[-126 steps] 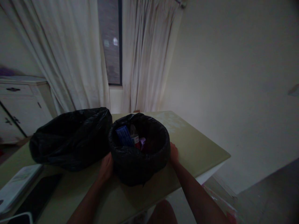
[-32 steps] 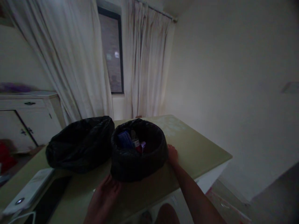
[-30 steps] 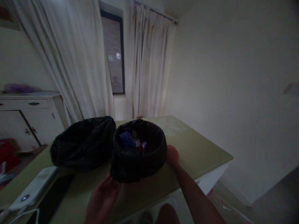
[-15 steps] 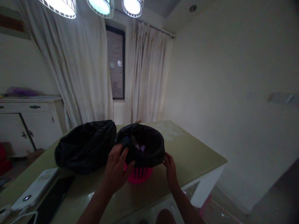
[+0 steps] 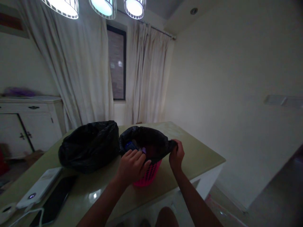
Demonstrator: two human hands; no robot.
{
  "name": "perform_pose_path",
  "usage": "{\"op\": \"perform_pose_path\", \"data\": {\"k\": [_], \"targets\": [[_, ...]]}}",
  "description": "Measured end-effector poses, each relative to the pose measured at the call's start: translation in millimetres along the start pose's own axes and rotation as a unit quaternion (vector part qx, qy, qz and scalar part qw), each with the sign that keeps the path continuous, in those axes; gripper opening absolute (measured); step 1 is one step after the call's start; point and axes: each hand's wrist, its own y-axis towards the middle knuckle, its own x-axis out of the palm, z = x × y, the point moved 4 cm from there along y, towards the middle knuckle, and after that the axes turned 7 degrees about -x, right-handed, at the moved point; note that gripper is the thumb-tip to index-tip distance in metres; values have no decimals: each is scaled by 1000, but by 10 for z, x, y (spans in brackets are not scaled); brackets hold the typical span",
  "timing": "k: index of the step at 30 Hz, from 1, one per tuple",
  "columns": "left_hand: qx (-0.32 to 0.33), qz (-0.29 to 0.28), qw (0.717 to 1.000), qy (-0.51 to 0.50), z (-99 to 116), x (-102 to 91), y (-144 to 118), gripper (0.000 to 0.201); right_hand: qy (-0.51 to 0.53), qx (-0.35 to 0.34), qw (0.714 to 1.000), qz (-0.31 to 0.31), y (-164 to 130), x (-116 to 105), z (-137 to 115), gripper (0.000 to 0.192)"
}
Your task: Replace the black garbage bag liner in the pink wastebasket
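A pink slotted basket (image 5: pixel 148 175) stands on the table, lined with a black plastic bag (image 5: pixel 163 149) whose mouth gapes open. Inside lie some small items, one blue and one purple, too dim to name. My left hand (image 5: pixel 132 165) is closed over the bag's near left edge, knuckles up, at the basket's front. My right hand (image 5: pixel 177 155) pinches the bag's right edge and holds it stretched outward past the basket's rim. Just to the left sits a second black plastic bag (image 5: pixel 88 148), bulky and open at the top, touched by neither hand.
On the table's (image 5: pixel 189 157) left side lie a white power bank (image 5: pixel 40 186) with a cable and a black phone (image 5: pixel 56 197). A white cabinet (image 5: pixel 40 119) stands behind at the left. Curtains hang at the back, and a wall rises on the right.
My right hand has risen and pulled the bag's right edge outward. My left hand has shifted right along the front edge and closed on it. More of the basket's front right side shows.
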Motion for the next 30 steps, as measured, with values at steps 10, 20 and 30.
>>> {"op": "perform_pose_path", "data": {"k": [10, 20, 30], "targets": [[-26, 76, 996, 41, 127, -55, 36, 34, 104, -149, 912, -368, 820, 493, -715, 40], [-9, 62, 998, 27, 199, -16, 5, 33, 155, -155, 913, -344, 814, 842, -920, 32], [-24, 56, 998, -14, 317, 23, 127, 26, 343, -210, 851, -338, 664, 578, -1711, 26]]}}
